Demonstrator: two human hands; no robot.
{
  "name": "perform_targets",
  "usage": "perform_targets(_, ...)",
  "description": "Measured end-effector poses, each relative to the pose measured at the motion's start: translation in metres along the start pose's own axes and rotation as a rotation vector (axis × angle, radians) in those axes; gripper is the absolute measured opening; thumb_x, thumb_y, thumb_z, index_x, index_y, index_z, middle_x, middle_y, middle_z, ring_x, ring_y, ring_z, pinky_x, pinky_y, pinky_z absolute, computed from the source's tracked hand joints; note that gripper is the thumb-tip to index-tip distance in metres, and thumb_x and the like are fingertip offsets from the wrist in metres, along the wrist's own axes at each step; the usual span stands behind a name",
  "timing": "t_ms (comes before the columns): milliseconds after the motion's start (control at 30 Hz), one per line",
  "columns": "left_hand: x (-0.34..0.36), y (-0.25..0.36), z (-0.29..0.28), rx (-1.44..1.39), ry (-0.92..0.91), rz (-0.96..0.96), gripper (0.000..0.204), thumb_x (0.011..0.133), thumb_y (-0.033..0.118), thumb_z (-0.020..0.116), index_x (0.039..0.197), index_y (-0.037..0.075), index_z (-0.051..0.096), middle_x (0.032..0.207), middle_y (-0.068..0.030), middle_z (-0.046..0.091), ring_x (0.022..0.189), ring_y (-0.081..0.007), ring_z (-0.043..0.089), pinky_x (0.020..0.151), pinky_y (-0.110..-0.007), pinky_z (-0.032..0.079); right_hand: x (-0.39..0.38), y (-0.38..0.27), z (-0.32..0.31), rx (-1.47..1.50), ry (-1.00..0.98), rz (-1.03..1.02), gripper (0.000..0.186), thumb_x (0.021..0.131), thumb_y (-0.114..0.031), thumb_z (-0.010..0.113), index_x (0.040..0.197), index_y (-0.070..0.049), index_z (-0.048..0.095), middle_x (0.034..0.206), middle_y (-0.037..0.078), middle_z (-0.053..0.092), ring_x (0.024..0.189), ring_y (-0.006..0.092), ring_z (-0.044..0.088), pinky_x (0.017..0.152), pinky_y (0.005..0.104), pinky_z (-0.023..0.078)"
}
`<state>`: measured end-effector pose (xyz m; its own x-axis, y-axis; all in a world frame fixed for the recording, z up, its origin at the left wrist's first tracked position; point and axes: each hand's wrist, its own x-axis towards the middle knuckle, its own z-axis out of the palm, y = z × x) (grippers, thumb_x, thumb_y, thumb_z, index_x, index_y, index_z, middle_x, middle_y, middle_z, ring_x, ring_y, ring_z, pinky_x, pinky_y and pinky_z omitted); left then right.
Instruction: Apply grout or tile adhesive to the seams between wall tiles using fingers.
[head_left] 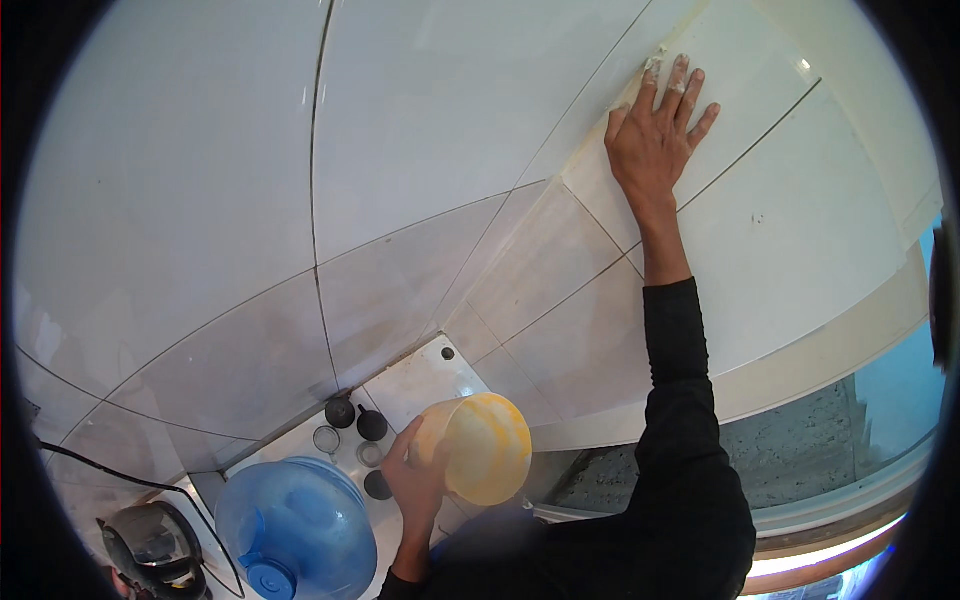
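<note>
My left hand grips a round yellow plastic tub by its side. Whitish smears coat the inside of the tub. Stretched up to the far right, my right hand lies against the white wall tiles with its fingers spread. White paste sticks to its fingertips, and the index finger touches the seam where two tiled walls meet. A pale yellowish strip runs along that seam, with a small lump of paste by the fingertip.
Below on a tiled ledge stand a large blue water bottle, several dark and clear cups or jars, and a glass-and-black kettle with a black cord. A window opening lies at the right.
</note>
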<state>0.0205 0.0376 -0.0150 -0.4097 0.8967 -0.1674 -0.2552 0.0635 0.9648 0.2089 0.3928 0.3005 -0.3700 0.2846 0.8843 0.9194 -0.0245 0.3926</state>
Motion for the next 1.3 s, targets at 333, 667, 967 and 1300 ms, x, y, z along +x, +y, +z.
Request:
perform_targets(333,-0.004,0.0,0.002,-0.002,0.001,0.021,0.057,0.084,0.015,0.088,0.133,-0.007,0.07,0.122,-0.0193,0.077,0.112,-0.0255,0.073,0.102,-0.039,0.056,0.004,0.021,-0.017,0.033,0.075,-0.024,0.061,0.092,-0.026,0.063,0.15,-0.009,0.058,0.167,0.021,0.04,0.162,0.0407,0.024,0.13,0.0645,0.009)
perform_targets(667,-0.004,-0.004,0.003,-0.052,-0.008,-0.023,0.058,0.083,0.017,0.088,0.133,-0.008,0.07,0.122,-0.0199,0.077,0.111,-0.0257,0.073,0.101,-0.039,0.056,0.02,0.016,-0.005,-0.12,0.013,-0.061,0.069,0.091,-0.03,0.062,0.156,-0.009,0.052,0.173,0.02,0.034,0.165,0.0393,0.016,0.129,0.0682,-0.001)
perform_targets(967,-0.002,-0.008,-0.003,-0.026,0.0,-0.044,0.058,0.084,0.017,0.088,0.134,-0.008,0.069,0.123,-0.0199,0.076,0.112,-0.0257,0.072,0.102,-0.039,0.056,-0.007,-0.003,-0.002,-0.148,-0.086,-0.059,0.079,0.092,-0.036,0.07,0.16,-0.004,0.046,0.175,0.02,0.027,0.165,0.0396,0.015,0.129,0.0677,-0.001)
perform_targets(1300,0.0,-0.011,-0.004,-0.041,0.0,-0.012,0.06,0.083,0.017,0.089,0.134,-0.007,0.069,0.123,-0.0194,0.076,0.111,-0.0249,0.073,0.101,-0.039,0.057,-0.019,0.006,-0.013,0.072,0.016,-0.066,0.063,0.091,-0.023,0.063,0.15,-0.004,0.055,0.17,0.022,0.035,0.163,0.0417,0.021,0.129,0.0678,0.008)
